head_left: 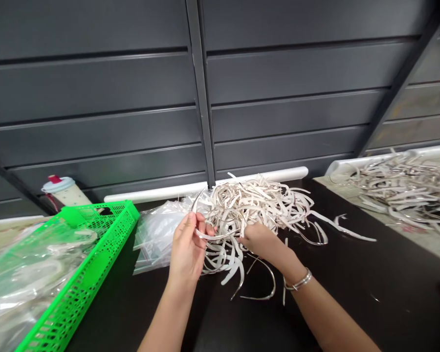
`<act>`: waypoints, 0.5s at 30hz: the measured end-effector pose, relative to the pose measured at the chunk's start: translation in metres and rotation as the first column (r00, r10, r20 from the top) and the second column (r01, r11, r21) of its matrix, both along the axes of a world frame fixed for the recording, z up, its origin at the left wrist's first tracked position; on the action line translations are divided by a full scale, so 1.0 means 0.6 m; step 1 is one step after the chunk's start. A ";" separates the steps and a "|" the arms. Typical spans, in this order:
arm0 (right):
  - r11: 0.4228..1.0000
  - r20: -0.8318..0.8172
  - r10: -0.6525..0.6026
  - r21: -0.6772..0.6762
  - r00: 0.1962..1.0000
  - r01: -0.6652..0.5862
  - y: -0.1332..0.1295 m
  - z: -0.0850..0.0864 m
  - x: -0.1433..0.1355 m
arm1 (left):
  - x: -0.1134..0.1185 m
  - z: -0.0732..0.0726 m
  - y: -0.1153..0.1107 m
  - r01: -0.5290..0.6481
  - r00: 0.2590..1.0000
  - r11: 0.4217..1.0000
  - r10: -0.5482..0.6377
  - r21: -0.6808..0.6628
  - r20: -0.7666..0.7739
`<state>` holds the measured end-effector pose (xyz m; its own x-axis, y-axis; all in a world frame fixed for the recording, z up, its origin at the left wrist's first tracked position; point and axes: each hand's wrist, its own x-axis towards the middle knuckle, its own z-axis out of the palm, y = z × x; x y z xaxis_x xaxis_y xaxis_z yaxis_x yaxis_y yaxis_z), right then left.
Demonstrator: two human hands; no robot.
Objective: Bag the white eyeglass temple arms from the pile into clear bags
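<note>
Fingers of left hand (186, 249) pinch one curved strip (214, 236); right hand (258, 240) digs, grip hidden, into pile (258, 203).

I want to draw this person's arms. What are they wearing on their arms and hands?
Both arms are bare, with no sleeves and no gloves in view. The right hand has thin silver bangles around its wrist. The left hand shows no rings, watch or bracelet.
</note>
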<state>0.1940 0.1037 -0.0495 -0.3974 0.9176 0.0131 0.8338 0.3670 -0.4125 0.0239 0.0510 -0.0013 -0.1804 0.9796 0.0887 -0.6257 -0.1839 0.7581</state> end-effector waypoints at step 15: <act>0.988 -0.295 0.034 -0.134 0.955 -0.077 0.021 0.003 -0.011 | -0.003 0.001 -0.010 0.084 0.961 0.996 -0.081 -0.002 -0.263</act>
<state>0.1875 0.1165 -0.0478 -0.4460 0.8950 0.0069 0.6494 0.3289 -0.6856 0.0219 0.0451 -0.0005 -0.0681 0.9891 0.1309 -0.4183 -0.1474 0.8963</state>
